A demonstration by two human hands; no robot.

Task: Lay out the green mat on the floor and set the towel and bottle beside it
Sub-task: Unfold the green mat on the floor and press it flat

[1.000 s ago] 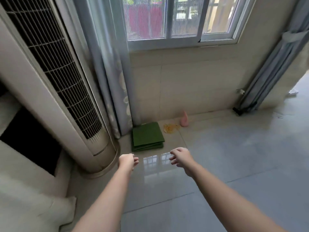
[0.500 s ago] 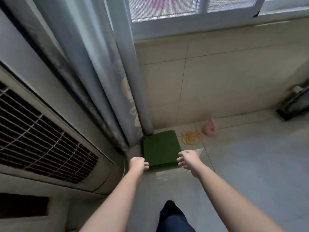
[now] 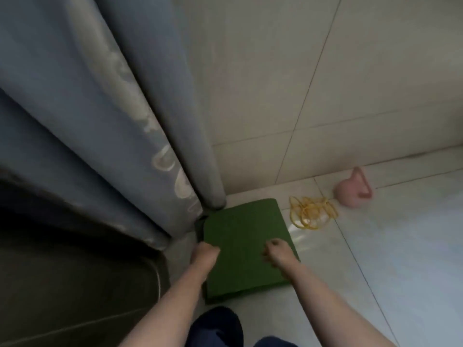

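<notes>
A person's left hand and right hand, fingers curled, met the folded green mat on the floor beside a curtain; whether either gripped it was unclear.

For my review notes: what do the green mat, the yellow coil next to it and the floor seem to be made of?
Green mat: probably foam or felt-like fabric, matte and finely grained; thick folded layers show at its near edge. Yellow coil: thin cord or rubbery band in loose loops; too blurred to tell. Floor: glazed tile, glossy, with reflections and grout lines.
</notes>
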